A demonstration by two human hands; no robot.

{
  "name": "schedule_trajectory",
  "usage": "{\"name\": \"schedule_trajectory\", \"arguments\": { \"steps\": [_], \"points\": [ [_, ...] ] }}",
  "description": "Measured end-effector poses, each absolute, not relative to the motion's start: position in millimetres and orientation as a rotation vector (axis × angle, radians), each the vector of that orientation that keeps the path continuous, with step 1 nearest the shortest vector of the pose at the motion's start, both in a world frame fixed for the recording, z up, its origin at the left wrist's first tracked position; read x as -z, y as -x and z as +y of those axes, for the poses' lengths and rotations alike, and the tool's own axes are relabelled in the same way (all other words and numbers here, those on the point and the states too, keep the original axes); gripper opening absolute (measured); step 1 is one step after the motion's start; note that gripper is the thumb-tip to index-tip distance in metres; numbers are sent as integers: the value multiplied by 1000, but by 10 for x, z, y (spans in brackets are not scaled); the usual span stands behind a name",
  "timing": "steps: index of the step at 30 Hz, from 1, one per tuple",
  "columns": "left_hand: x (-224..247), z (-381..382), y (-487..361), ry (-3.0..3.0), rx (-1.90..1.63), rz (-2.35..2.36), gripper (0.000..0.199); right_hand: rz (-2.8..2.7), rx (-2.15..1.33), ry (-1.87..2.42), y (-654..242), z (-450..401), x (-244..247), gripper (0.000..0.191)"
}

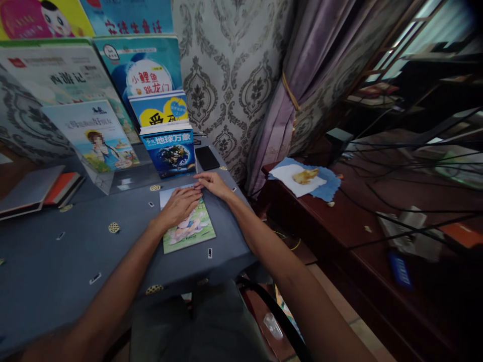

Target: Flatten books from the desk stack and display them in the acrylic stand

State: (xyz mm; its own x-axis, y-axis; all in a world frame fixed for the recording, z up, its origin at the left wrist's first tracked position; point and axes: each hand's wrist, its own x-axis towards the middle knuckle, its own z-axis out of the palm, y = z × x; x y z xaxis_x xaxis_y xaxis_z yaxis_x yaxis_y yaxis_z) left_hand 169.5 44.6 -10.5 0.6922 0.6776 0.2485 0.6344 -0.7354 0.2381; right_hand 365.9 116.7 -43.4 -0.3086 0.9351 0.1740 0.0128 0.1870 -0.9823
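A thin picture book (196, 227) with a green and pale blue illustrated cover lies closed on the grey-blue tablecloth (132, 251). Across its upper part rests my left hand (183, 205), flat, fingers stretched toward the upper right and covering much of the cover picture. My right hand (213, 184) is at the book's top right corner, its fingers extended and touching or nearly touching my left fingertips. Neither hand grips anything that I can see. Just beyond my hands stands a blue book with a globe (174, 156) on its cover.
More books stand in tiers behind, among them a book with a girl on the cover (103, 138) on a clear stand. A black phone (207, 158) lies beside the globe book. Flat books (33, 191) lie at left. At right, a dark red table (362, 251) holds cloths (328, 183) and cables.
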Motion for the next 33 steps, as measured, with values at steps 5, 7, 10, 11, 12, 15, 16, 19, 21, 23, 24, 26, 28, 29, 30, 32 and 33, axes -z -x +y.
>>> {"name": "schedule_trajectory", "arguments": {
  "steps": [5,7,10,11,12,15,16,19,21,23,24,26,28,29,30,32,33],
  "points": [
    [99,395,-1709,-2793,-439,1124,43,-1566,-1160,961,-3647,1022,469,23],
    [89,378,-1711,-2798,-424,1120,44,-1584,-1119,962,-3670,921,466,24],
    [72,363,-1707,-2803,-387,1108,45,-1682,-996,972,-3711,795,444,25],
    [69,360,-1705,-2808,-380,1104,45,-1717,-951,975,-3720,771,436,27],
    [69,357,-1702,-2812,-379,1099,45,-1743,-920,977,-3724,756,429,30],
    [84,351,-1697,-2820,-403,1071,44,-1715,-963,966,-3717,749,414,44],
    [92,350,-1696,-2819,-413,1064,44,-1685,-1003,955,-3712,752,410,49],
    [114,350,-1692,-2812,-434,1064,42,-1601,-1105,911,-3702,753,396,60],
    [121,352,-1687,-2809,-441,1054,42,-1567,-1136,892,-3703,751,383,65],
    [121,353,-1682,-2801,-461,1031,43,-1566,-1144,896,-3705,755,372,69],
    [119,353,-1679,-2797,-473,1017,43,-1573,-1146,905,-3707,760,369,69],
    [118,354,-1675,-2788,-492,996,44,-1592,-1162,924,-3710,772,365,68],
    [119,357,-1675,-2784,-497,989,44,-1591,-1198,931,-3716,787,366,64],
    [121,360,-1675,-2783,-495,990,45,-1583,-1225,929,-3719,796,368,62],
    [123,363,-1675,-2783,-494,992,45,-1573,-1253,926,-3723,804,371,60],
    [124,369,-1676,-2784,-491,994,45,-1560,-1289,926,-3730,821,381,56],
    [123,372,-1676,-2785,-488,994,45,-1564,-1290,926,-3732,829,387,55]
  ]
}}
